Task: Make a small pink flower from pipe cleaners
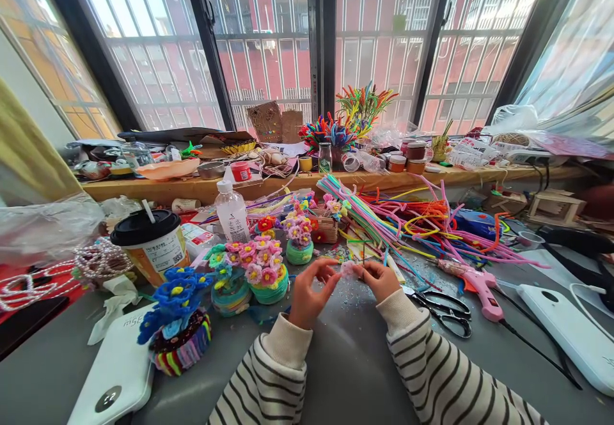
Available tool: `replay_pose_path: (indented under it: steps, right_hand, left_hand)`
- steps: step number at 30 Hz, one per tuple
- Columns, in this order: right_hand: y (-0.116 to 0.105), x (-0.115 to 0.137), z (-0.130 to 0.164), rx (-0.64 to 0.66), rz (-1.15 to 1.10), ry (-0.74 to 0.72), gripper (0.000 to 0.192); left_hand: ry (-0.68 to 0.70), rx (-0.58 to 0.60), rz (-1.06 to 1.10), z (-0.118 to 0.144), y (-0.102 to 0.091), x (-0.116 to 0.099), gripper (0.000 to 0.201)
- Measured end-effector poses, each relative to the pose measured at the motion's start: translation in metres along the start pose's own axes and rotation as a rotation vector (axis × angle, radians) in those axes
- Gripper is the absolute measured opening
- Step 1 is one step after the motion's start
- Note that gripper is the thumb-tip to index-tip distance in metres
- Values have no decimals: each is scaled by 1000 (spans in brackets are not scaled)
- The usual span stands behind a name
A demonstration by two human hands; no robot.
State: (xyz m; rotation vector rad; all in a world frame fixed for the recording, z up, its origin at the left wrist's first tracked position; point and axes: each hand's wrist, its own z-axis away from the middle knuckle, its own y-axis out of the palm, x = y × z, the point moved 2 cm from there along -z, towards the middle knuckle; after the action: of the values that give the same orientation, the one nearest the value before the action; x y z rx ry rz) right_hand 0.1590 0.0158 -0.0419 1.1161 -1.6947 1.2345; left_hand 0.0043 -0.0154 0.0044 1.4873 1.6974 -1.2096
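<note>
Both hands, left hand (311, 292) and right hand (381, 279), pinch a small pink fuzzy piece (347, 268) between their fingertips above the grey tabletop (345, 361), just left of the scissors (444, 313).

A grey table (345, 361) carries blue (178, 323) and pink flower pots (263, 271) made of pipe cleaners, a lidded paper cup (151, 246), a clear bottle (231, 211), black scissors (444, 310), a pink glue gun (480, 287), loose pipe cleaners (407, 220) and white flat devices (118, 374).
</note>
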Motion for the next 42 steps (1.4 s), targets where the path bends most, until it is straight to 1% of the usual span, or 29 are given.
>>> replay_pose_path:
  steps: [2, 4, 5, 6, 9, 13, 15, 18, 20, 23, 28, 32, 36, 39, 42]
  right_hand:
    - [-1, -2, 0, -56, -14, 28, 37]
    - [1, 0, 2, -37, -34, 25, 39]
    - [3, 2, 3, -6, -46, 10, 39]
    - [5, 4, 4, 35, -57, -9, 40]
    - [11, 11, 9, 143, -30, -81, 41]
    - [14, 16, 13, 199, 68, -108, 49]
    - [16, 17, 16, 283, 84, -129, 55]
    - [22, 18, 21, 435, 108, -191, 63]
    - [27, 18, 25, 501, 153, -231, 67]
    - [33, 17, 29, 544, 231, -265, 67]
    - [34, 15, 30, 528, 244, -280, 63]
    - [34, 17, 31, 515, 222, -273, 62]
    - [36, 22, 33, 468, 178, -253, 66]
    - [36, 24, 34, 490, 130, -238, 65]
    - [35, 25, 34, 489, 116, -214, 64]
  left_hand:
    - [-37, 117, 41, 2, 5, 1, 21]
    - [-137, 237, 91, 3, 11, 7, 27]
    - [-181, 248, 112, 2, 14, 11, 28]
    - [-208, 221, 135, 1, 15, 14, 27]
    - [-246, 80, 242, -3, 13, 19, 23]
    - [-293, -82, 405, -6, 4, 19, 22]
    - [-324, -168, 496, -6, 0, 19, 23]
    - [-343, -236, 560, -6, -2, 20, 22]
    - [-336, -246, 552, -6, -2, 20, 20]
    - [-327, -248, 517, -5, -1, 20, 19]
    - [-295, -257, 427, -4, -1, 20, 17]
    - [-299, -262, 416, -5, -1, 21, 18]
    - [-284, -213, 422, -5, 1, 21, 19]
    - [-269, -177, 422, -5, 1, 20, 18]
    - [-259, -179, 416, -5, 1, 19, 18]
